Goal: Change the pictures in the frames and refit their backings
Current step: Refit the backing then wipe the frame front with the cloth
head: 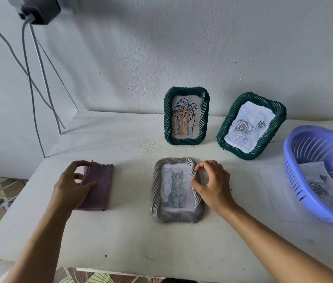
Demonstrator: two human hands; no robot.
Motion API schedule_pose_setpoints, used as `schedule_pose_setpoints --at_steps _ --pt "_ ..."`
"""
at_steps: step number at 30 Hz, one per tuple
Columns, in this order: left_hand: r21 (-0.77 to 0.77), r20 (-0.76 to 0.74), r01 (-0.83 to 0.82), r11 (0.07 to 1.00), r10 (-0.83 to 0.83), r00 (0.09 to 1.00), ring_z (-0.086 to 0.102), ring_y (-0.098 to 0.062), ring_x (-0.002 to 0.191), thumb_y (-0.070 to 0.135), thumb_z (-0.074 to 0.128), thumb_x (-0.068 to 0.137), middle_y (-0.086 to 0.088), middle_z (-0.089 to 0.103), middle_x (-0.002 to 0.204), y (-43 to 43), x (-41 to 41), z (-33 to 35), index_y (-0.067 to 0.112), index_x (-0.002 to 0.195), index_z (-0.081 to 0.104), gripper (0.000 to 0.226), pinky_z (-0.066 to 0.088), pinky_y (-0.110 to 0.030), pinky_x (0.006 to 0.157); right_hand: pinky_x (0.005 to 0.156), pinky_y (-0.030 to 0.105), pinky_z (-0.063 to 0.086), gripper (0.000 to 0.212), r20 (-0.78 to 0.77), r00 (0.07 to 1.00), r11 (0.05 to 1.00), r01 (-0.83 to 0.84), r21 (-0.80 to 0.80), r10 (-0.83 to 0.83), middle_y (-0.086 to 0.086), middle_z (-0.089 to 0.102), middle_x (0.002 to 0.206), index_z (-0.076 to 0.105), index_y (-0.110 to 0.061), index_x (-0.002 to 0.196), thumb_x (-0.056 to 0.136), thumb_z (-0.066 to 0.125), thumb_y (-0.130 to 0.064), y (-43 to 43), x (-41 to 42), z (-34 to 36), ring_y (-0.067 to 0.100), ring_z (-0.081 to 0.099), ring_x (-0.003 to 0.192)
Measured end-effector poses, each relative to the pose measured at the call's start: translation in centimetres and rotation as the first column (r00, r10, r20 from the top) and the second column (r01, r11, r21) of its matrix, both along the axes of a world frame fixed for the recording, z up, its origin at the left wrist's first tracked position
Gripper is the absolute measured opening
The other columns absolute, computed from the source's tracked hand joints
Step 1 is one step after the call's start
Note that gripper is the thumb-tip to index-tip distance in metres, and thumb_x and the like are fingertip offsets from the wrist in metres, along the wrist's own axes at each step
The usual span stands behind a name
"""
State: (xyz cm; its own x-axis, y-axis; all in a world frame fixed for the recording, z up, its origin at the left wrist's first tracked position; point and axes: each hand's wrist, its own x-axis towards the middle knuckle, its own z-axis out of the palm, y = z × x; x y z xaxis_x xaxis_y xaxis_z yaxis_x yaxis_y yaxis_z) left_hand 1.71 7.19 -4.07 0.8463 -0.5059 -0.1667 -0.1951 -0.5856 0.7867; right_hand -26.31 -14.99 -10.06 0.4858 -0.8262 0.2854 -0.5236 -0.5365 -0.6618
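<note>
We see a white worktop (132, 231) filling the lower half of the picture, set against a pale wall. At lower centre a grey frame (176, 216) lies flat, face up, with a cat picture (176, 184) in it. The right hand (212, 185) sits at that frame's right edge; its thumb and fingers are curled and pinch the upper part of the right rail, and the rest of the hand arches above the worktop.

Left of centre lies a folded purple cloth (102, 186). The left hand (73, 185) rests on the cloth's left side, palm down and half open; the fingertips touch its scalloped upper left corner. We cannot tell whether it grips the cloth or only presses on it.

Above the grey frame, near the wall, two green frames stand. The leaf frame (186, 90) stands upright at centre and holds a line drawing of a leaf. The rose frame (271, 135) is to its right, tilted, and holds a drawing of roses.

At the right edge a blue basket (296, 180) sits tipped on the worktop, with loose prints (323, 186) inside; one shows roses. A sheet (273, 193) lies flat under the basket's left side.

In the upper left a dark box (38, 11) hangs on the wall, with cables (32, 94) running down from it.
</note>
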Motion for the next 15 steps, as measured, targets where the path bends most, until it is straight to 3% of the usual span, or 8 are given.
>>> schedule_pose_setpoints --at_steps 3,7,11,15 --pt "-0.139 -0.120 0.060 0.988 -0.077 0.990 0.066 -0.027 0.081 0.003 0.076 0.081 -0.006 0.062 0.102 -0.6 -1.4 1.3 0.044 0.110 0.061 0.053 0.051 -0.033 0.056 0.089 0.046 0.045 0.022 0.022 1.000 1.000 -0.010 -0.009 0.010 -0.009 0.058 0.101 0.060 -0.028 0.096 0.075 0.068 -0.027 0.4 -0.3 0.2 0.017 0.055 0.103" --pt "-0.288 -0.192 0.152 0.945 -0.213 0.958 0.072 -0.029 0.090 0.003 0.076 0.083 -0.007 0.070 0.107 -1.7 -4.1 3.1 0.038 0.112 0.066 0.046 0.058 -0.043 0.070 0.090 0.040 0.046 0.017 0.123 0.990 0.997 -0.071 -0.013 0.072 -0.011 0.059 0.101 0.058 -0.027 0.098 0.083 0.065 -0.024 1.1 -0.5 1.3 0.015 0.056 0.102" --pt "-0.448 -0.268 0.203 0.871 -0.347 0.899 0.071 -0.032 0.088 0.005 0.082 0.078 -0.012 0.070 0.109 -3.3 -6.7 4.4 0.024 0.113 0.068 0.043 0.055 -0.052 0.080 0.085 0.020 0.045 0.009 0.304 0.942 0.943 -0.224 0.246 0.145 -0.009 0.065 0.099 0.059 -0.023 0.101 0.095 0.065 -0.025 2.5 -0.4 3.6 0.011 0.062 0.099" --pt "-0.530 -0.318 0.213 0.821 -0.426 0.847 0.069 -0.030 0.085 0.016 0.079 0.071 -0.015 0.067 0.109 -5.3 -9.2 4.5 0.018 0.112 0.068 0.043 0.053 -0.047 0.075 0.086 0.026 0.054 0.021 0.441 0.890 0.741 -0.373 0.558 0.116 0.002 0.071 0.106 0.054 -0.026 0.112 0.096 0.061 -0.037 3.5 -0.1 6.1 0.013 0.069 0.099"
